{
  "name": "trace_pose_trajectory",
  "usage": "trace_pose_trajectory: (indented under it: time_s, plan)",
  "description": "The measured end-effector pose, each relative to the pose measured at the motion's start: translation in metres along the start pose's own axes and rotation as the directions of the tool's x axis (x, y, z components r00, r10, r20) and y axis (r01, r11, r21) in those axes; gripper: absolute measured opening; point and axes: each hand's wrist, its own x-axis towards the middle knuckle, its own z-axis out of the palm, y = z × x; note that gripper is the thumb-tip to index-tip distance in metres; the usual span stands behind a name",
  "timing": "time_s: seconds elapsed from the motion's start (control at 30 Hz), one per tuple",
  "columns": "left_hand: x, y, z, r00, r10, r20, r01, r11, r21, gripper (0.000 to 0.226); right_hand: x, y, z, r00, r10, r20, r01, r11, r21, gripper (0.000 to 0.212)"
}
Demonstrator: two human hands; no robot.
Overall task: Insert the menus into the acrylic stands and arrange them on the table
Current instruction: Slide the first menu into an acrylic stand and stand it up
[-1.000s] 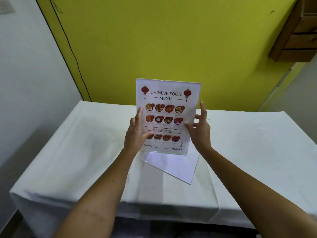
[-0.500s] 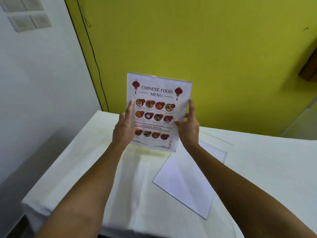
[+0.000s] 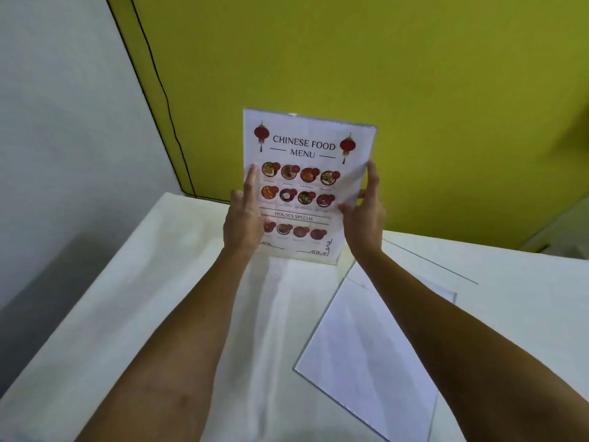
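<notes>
A clear acrylic stand with a "Chinese Food Menu" sheet (image 3: pixel 302 183) inside is held upright over the far left part of the white-clothed table (image 3: pixel 127 314). My left hand (image 3: pixel 243 218) grips its left edge, fingers spread on the front. My right hand (image 3: pixel 363 215) grips its right edge. The stand's base is just above or touching the cloth; I cannot tell which. A second acrylic stand with a white sheet (image 3: pixel 376 339) lies flat on the table to the right, under my right forearm.
A yellow wall (image 3: pixel 350 59) rises right behind the table. A white wall (image 3: pixel 63 106) with a black cable along the corner stands to the left. The table's left edge drops to a grey floor.
The view has swung left and closer. Both hands have carried the menu stand toward the table's far left side, away from the flat stand.
</notes>
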Motion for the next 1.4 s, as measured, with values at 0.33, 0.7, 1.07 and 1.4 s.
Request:
trace_pose_trajectory:
  time_s: [0.33,0.7,1.07,1.4]
  plan:
    - [0.012,-0.012,0.006,0.994,0.075,0.08,-0.072,0.997,-0.035,0.099,0.004,0.003,0.007,0.998,0.062,0.015,-0.061,0.995,-0.083,0.065]
    - [0.005,-0.004,-0.007,0.989,0.042,0.139,-0.025,0.992,-0.126,0.103,0.002,0.01,-0.001,0.997,0.054,0.063,-0.046,0.992,-0.117,0.059]
    - [-0.05,0.011,-0.006,0.991,0.026,0.131,-0.038,0.995,0.09,0.071,-0.044,0.014,-0.047,0.964,0.024,0.265,0.044,0.968,-0.248,0.041]
    - [-0.175,0.051,0.032,0.733,0.267,0.626,-0.386,0.921,0.06,0.046,-0.173,0.102,-0.143,0.764,0.005,0.646,0.5,0.628,-0.596,0.054]
